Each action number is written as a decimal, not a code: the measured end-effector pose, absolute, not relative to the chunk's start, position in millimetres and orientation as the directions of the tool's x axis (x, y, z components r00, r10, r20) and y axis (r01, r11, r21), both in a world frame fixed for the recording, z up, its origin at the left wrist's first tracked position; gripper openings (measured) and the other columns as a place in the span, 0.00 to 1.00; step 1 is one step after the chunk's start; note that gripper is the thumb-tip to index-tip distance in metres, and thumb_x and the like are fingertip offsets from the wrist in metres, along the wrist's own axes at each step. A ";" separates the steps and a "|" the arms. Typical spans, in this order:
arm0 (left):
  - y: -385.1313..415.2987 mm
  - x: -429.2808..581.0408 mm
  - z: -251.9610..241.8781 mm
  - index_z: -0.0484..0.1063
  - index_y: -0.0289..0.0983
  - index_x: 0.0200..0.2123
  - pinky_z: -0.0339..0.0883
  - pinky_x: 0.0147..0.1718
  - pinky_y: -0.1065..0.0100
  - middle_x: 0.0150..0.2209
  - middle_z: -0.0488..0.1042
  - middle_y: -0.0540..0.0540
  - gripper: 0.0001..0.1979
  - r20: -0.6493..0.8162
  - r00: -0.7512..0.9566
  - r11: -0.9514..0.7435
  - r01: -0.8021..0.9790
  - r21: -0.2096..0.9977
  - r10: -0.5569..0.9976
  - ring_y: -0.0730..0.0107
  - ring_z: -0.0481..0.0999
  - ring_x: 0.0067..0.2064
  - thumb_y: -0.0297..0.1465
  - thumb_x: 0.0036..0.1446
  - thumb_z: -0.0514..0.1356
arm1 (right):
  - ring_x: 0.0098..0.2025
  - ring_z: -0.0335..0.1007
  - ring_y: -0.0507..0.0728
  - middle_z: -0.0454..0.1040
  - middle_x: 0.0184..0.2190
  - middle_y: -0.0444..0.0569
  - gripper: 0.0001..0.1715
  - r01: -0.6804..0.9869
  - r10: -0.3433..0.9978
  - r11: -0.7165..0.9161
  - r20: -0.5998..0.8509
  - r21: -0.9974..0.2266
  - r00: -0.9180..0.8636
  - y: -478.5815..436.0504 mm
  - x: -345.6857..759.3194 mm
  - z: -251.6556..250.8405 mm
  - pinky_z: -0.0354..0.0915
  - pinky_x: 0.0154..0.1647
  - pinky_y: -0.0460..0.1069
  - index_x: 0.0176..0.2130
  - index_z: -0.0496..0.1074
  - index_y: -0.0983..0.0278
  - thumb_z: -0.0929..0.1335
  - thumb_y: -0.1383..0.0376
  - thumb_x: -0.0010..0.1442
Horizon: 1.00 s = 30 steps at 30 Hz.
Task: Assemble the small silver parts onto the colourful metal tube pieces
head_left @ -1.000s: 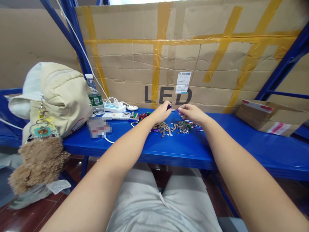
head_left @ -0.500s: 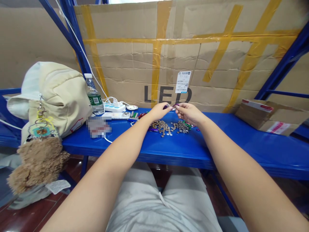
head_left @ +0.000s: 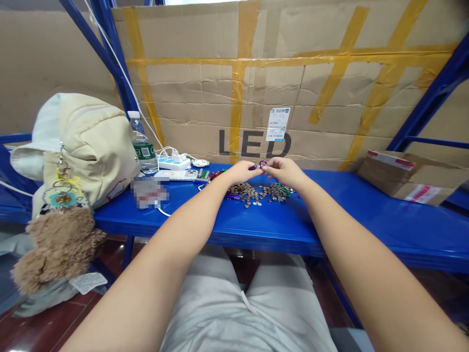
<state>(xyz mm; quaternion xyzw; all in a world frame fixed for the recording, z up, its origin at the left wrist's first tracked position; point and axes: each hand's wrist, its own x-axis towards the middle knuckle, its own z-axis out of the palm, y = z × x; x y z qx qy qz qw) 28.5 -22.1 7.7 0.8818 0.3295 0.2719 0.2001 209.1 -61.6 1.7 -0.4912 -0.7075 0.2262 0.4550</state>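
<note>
My left hand [head_left: 240,172] and my right hand [head_left: 284,170] meet above the blue shelf [head_left: 256,222], both pinched on a small purple piece with a ring [head_left: 261,165] held between their fingertips. Just below the hands lie a pile of small round metal discs [head_left: 248,193] and a heap of small silver and coloured parts [head_left: 277,191]. Several small coloured tubes [head_left: 214,174] lie left of the piles.
A cream bag [head_left: 82,146] with a plush charm [head_left: 54,247] sits at the left, with a water bottle [head_left: 142,144], a power strip [head_left: 174,161] and a phone [head_left: 178,175] beside it. Taped cardboard marked LED [head_left: 256,98] stands behind. A small carton [head_left: 406,176] lies right.
My hands have drawn together from slightly apart, and the fingertips now meet on the small purple piece. The camera shifted very little.
</note>
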 end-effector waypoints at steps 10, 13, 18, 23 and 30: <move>-24.9 31.1 10.0 0.65 0.36 0.22 0.55 0.26 0.68 0.21 0.64 0.50 0.16 0.345 0.537 -0.622 0.506 0.597 0.769 0.71 0.62 0.26 0.43 0.54 0.56 | 0.30 0.67 0.54 0.74 0.27 0.46 0.06 0.855 0.793 0.461 0.542 -0.236 -0.278 -58.0 207.4 0.4 0.57 0.32 0.47 0.27 0.69 0.64 0.69 0.64 0.51; -26.1 30.2 11.7 0.63 0.36 0.22 0.55 0.28 0.68 0.23 0.64 0.50 0.15 0.360 0.533 -0.636 0.544 0.548 0.766 0.70 0.62 0.28 0.40 0.54 0.54 | 0.32 0.67 0.54 0.75 0.32 0.49 0.13 0.864 0.801 0.430 0.552 -0.262 -0.231 -57.3 205.7 -1.9 0.58 0.31 0.47 0.36 0.69 0.65 0.70 0.61 0.50; -24.6 28.3 11.9 0.66 0.34 0.26 0.56 0.30 0.69 0.27 0.67 0.49 0.14 0.374 0.543 -0.653 0.535 0.536 0.752 0.70 0.64 0.31 0.39 0.54 0.52 | 0.30 0.65 0.54 0.74 0.30 0.50 0.13 0.884 0.859 0.421 0.401 -0.203 -0.318 -63.1 201.3 -1.9 0.56 0.29 0.47 0.35 0.68 0.65 0.62 0.58 0.61; -23.5 28.6 11.9 0.67 0.34 0.27 0.56 0.31 0.69 0.28 0.68 0.49 0.14 0.378 0.556 -0.666 0.533 0.522 0.741 0.70 0.64 0.32 0.39 0.55 0.52 | 0.31 0.66 0.55 0.74 0.31 0.53 0.16 0.894 0.889 0.404 0.315 -0.195 -0.333 -72.9 191.2 3.0 0.57 0.30 0.47 0.37 0.67 0.65 0.56 0.59 0.64; -22.0 24.5 12.4 0.69 0.33 0.29 0.57 0.30 0.69 0.28 0.69 0.48 0.19 0.375 0.585 -0.691 0.544 0.476 0.719 0.70 0.65 0.31 0.45 0.55 0.51 | 0.38 0.69 0.60 0.75 0.40 0.59 0.19 0.957 0.921 0.271 0.314 -0.100 -0.229 -73.4 188.0 6.2 0.56 0.33 0.48 0.40 0.68 0.67 0.55 0.61 0.65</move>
